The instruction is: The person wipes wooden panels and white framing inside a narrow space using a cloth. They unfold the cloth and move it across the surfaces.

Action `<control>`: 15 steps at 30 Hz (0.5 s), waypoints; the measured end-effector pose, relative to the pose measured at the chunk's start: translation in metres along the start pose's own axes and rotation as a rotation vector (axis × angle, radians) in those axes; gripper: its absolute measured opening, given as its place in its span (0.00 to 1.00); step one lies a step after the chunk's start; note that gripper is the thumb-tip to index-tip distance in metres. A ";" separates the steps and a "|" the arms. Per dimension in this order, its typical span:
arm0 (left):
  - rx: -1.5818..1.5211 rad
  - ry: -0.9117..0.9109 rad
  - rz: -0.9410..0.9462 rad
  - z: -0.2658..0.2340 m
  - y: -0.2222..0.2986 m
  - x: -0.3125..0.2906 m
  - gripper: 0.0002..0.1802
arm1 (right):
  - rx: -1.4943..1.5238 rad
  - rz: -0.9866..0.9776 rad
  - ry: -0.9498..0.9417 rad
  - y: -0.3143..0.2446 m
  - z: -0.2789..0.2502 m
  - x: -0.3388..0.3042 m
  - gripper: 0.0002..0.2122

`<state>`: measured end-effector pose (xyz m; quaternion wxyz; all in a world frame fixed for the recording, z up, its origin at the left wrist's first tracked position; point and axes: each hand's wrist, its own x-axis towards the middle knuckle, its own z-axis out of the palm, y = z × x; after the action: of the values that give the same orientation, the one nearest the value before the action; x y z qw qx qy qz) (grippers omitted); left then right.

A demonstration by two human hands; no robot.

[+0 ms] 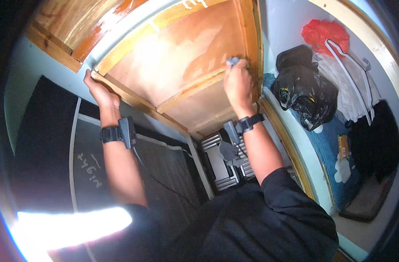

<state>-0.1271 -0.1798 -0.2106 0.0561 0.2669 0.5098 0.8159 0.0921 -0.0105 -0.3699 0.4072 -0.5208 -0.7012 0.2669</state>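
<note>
A wooden cabinet door (195,39) with a pale panel and orange-brown frame strips stands open in front of me, wet-looking streaks shining on its panel. My left hand (102,92) holds the door's left edge, its thumb up and the other fingers partly hidden by the frame. Over at the right side of the panel, my right hand (239,87) is closed on a small grey-blue thing (233,61), pressed near the frame strip. Motion blurs that hand, so the thing's kind is unclear. Each wrist wears a black strap with a small box.
At right is an open compartment with a black plastic bag (311,98), a red bag (326,37), white hangers (345,74) and dark cloth. Below the door stands a rack with metal bars (225,177). A dark board (134,170) lies left, with a cable across it.
</note>
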 end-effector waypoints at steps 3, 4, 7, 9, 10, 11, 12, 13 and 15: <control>0.030 0.026 -0.016 0.020 0.001 -0.012 0.32 | 0.052 -0.071 0.018 -0.008 0.042 -0.031 0.14; 0.032 0.047 -0.042 0.022 0.004 -0.016 0.32 | 0.074 -0.096 -0.068 -0.024 0.046 -0.046 0.13; 0.054 0.028 -0.039 0.019 0.002 -0.016 0.33 | 0.190 -0.216 -0.262 -0.063 0.070 -0.086 0.12; 0.041 0.026 -0.068 0.023 0.000 -0.015 0.33 | 0.161 -0.264 -0.276 -0.073 0.086 -0.098 0.12; 0.042 0.031 -0.060 0.016 0.000 -0.012 0.33 | 0.160 -0.284 -0.292 -0.078 0.087 -0.104 0.12; 0.043 0.015 -0.045 0.010 0.000 -0.008 0.34 | 0.187 -0.284 -0.299 -0.078 0.086 -0.105 0.12; 0.042 -0.002 -0.031 0.005 -0.001 -0.003 0.34 | 0.189 -0.290 -0.300 -0.078 0.085 -0.105 0.12; 0.030 0.008 -0.009 0.004 -0.002 -0.004 0.34 | 0.199 -0.328 -0.309 -0.075 0.082 -0.105 0.13; 0.029 0.019 0.001 0.005 -0.001 -0.002 0.34 | 0.203 -0.370 -0.325 -0.069 0.075 -0.105 0.14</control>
<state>-0.1229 -0.1766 -0.2107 0.0471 0.2601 0.5219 0.8110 0.0063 -0.1282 -0.3849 0.3814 -0.2905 -0.8104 0.3368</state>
